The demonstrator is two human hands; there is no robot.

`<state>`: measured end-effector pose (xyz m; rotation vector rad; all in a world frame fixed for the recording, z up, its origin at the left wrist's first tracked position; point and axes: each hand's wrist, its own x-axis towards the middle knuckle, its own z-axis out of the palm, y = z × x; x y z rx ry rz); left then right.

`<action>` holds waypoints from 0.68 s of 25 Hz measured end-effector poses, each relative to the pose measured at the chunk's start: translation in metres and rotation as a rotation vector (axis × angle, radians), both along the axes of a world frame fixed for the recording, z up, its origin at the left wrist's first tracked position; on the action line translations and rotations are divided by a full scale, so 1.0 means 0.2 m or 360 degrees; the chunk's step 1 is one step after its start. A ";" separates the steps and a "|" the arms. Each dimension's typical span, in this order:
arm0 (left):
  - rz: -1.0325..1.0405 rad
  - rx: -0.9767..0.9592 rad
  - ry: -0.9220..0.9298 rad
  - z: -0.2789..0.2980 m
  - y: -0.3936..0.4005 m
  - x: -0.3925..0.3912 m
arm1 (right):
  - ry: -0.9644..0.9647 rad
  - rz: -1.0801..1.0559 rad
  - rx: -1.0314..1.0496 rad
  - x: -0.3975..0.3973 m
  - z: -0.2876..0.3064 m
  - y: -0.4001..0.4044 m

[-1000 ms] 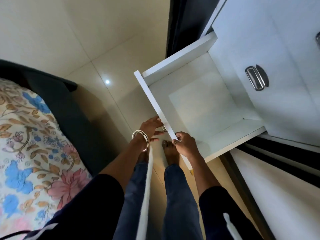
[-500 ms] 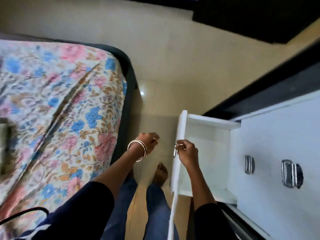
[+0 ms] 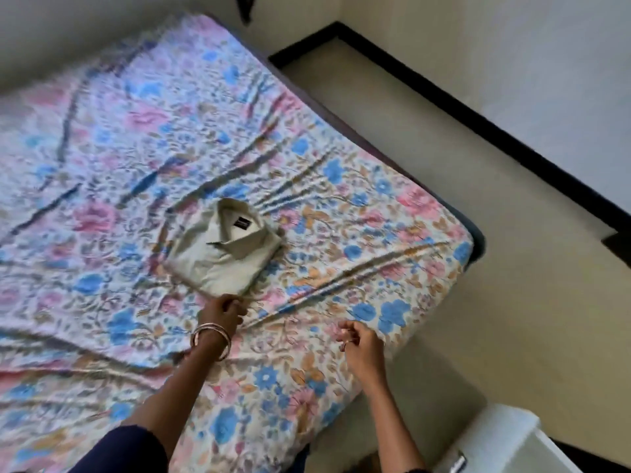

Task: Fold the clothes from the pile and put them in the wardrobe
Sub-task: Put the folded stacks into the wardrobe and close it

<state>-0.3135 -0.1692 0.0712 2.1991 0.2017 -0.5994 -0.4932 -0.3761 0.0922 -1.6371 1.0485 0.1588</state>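
Observation:
A folded beige collared shirt (image 3: 222, 250) lies in the middle of the bed (image 3: 375, 206), which has a floral sheet. My left hand (image 3: 222, 310), with bangles on the wrist, is at the shirt's near corner. Its fingers are curled there, and I cannot tell whether they pinch the cloth. My right hand (image 3: 358, 339) hovers over the bed's near right edge with fingers loosely curled, holding nothing. The white wardrobe drawer (image 3: 505, 438) shows at the bottom right corner, with its metal handle (image 3: 457, 465) at the frame's edge.
A strip of beige floor (image 3: 495, 268) runs between the bed and the wall, with a black skirting (image 3: 478, 117) along it. The sheet is creased around the shirt. No pile of other clothes is in view.
My view has swung from the open drawer to the bed. Both hands have left the drawer front, and the left one has reached the folded shirt.

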 end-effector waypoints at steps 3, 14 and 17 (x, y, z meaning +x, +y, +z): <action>0.0219 0.0122 -0.0003 -0.05 0.28 0.42 | 0.0067 -0.0004 0.0277 0.43 -0.08 0.21; -0.0728 0.0763 0.0025 -0.42 0.36 1.30 | 0.0126 -0.0556 0.0653 1.35 -0.64 0.66; -0.0578 0.0561 0.0206 -0.44 0.40 1.29 | 0.0036 -0.0685 0.0954 1.34 -0.60 0.66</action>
